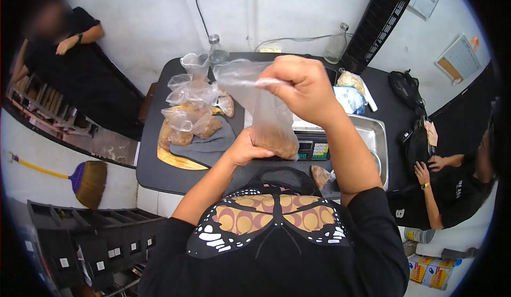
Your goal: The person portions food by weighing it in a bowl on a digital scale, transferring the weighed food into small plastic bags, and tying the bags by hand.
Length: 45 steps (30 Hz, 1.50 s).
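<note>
A clear plastic bag (274,118) with brown contents at its bottom hangs upright over the black table. My right hand (301,87) pinches its upper edge, fingers closed on the plastic. Low on the bag's left side, my left hand (247,148) holds the filled bottom, thumb across the front. Behind the bag is a scale (314,147) with a keypad, partly hidden. To the left, several filled clear bags (186,118) lie on a wooden board (167,150) and a grey cloth (206,145). A small filled bag (320,176) rests in front of the scale.
Glass bottles (217,52) and a clear jug (195,65) stand at the table's back. A metal tray (367,142) is on the right, below a black tower device (379,23). One person (64,63) stands at left; another person's hands (426,169) touch a black bag at right.
</note>
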{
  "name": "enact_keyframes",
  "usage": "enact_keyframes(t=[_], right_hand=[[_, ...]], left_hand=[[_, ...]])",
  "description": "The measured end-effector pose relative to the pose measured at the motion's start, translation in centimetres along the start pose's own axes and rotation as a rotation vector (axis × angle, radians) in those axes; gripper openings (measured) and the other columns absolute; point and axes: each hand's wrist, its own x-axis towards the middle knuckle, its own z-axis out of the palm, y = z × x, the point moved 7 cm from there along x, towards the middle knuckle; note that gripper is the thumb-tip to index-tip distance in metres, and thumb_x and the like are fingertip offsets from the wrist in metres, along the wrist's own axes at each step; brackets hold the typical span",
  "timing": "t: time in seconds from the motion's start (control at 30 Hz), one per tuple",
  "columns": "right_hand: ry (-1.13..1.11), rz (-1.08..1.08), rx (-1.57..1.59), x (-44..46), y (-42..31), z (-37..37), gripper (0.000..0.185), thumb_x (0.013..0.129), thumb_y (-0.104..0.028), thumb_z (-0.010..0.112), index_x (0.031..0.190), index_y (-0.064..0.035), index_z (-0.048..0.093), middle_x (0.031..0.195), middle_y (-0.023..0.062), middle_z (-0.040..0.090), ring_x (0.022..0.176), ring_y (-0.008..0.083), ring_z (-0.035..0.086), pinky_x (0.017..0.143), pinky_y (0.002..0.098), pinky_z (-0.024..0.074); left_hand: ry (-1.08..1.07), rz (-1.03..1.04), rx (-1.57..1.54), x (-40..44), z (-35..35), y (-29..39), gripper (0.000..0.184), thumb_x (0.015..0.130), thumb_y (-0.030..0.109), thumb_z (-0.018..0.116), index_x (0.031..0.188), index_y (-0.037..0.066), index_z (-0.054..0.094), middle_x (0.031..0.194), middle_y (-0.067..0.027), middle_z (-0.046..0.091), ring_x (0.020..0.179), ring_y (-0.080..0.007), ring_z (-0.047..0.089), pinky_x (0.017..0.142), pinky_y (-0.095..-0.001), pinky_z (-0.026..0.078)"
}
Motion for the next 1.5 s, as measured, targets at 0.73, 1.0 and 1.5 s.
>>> enact_keyframes(t=[0.73,1.0,1.5], right_hand=[[0.010,0.288,-0.075,-3.5,0.7,3.3,0.008,0.080,-0.006,0.062,0.076,-0.0001,0.060,0.065,0.0137,0.058,0.052,0.0227,0.055,0.050,0.0300,0.0406],[-0.427,-0.021,0.001,-4.0,-1.1,5.4,0.009,0.070,-0.006,0.067,0.079,-0.0077,0.064,0.061,0.0082,0.054,0.054,0.0249,0.055,0.049,0.0327,0.0421],[-0.351,-0.137,0.282,-0.6,-1.6,4.8,0.007,0.072,-0.009,0.070,0.078,-0.0052,0.066,0.073,0.0063,0.064,0.064,0.0208,0.061,0.058,0.0289,0.0470]], left_hand=[[0.328,-0.090,-0.740,-4.4,-0.9,-4.4,0.042,0.090,0.025,0.057,0.125,0.005,0.044,0.113,-0.0080,0.057,0.101,-0.0183,0.058,0.086,-0.0350,0.050],[0.232,-0.040,0.240,-5.3,-2.7,-4.2,0.111,0.064,0.039,0.081,0.143,0.011,0.008,0.141,-0.0110,0.027,0.130,-0.0277,0.027,0.103,-0.0461,0.029],[-0.461,0.052,-0.046,-1.6,1.3,5.0,0.108,0.053,0.047,0.084,0.134,-0.005,0.034,0.135,-0.0182,0.041,0.124,-0.0256,0.041,0.104,-0.0380,0.030]])
